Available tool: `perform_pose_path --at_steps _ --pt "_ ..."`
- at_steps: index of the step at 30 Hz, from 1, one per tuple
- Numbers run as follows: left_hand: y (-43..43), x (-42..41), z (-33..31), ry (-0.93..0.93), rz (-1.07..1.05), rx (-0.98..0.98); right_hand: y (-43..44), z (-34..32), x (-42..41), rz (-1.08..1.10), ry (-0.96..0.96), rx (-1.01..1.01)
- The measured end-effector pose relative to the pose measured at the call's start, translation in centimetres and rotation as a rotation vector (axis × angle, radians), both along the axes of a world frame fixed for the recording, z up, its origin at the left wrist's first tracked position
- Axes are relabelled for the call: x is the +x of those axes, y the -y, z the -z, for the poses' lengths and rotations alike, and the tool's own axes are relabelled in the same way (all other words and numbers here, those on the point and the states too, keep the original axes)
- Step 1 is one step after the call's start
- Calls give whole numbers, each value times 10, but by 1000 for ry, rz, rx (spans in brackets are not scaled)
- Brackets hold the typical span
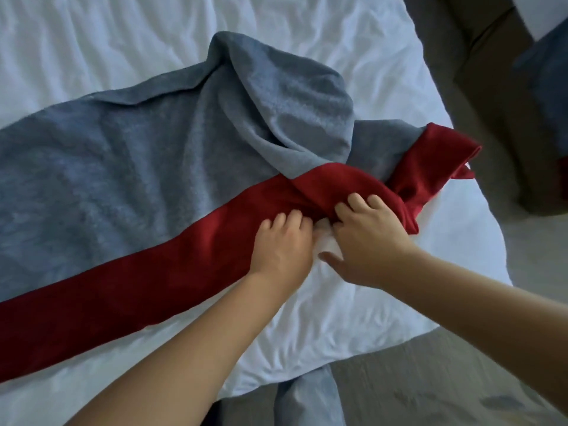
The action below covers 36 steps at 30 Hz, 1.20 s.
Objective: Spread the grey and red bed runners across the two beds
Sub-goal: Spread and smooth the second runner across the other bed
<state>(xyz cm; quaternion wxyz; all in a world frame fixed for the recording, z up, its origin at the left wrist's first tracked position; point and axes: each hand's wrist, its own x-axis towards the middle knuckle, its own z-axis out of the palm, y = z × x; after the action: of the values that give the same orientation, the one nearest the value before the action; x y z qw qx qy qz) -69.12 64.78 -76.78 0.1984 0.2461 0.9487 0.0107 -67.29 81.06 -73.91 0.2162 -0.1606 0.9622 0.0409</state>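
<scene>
The left hand (282,241) and right hand (365,238) both grip the twisted red band (322,186) of the soft grey-and-red fabric bed runner (138,167), bunched near the edge of the white-sheeted bed (92,41). An uneven tug could tighten that twist or drag it floorward.

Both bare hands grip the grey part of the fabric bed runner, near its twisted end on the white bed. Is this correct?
No. The head view shows the left hand and the right hand gripping the red band of the grey and red bed runner, not its grey part, near its twisted end on the white bed.
</scene>
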Motion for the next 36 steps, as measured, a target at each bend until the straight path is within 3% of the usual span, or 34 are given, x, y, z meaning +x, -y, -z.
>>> perform_pose_path --at_steps 7,12,21,25,30,36 --pt "14 -6 19 101 -159 74 -9 28 11 297 -161 -90" --pt "8 -4 16 116 -190 85 -13 34 13 334 -191 -83" --pt "-8 -2 10 83 -213 -5 3 21 -6 296 -5 74" --pt "-2 27 -2 9 -78 74 0 1 11 218 -169 92" --pt "16 70 7 8 -7 164 -3 -3 46 111 -88 -76" --pt "47 63 6 3 -76 277 33 17 56 -7 13 -465"
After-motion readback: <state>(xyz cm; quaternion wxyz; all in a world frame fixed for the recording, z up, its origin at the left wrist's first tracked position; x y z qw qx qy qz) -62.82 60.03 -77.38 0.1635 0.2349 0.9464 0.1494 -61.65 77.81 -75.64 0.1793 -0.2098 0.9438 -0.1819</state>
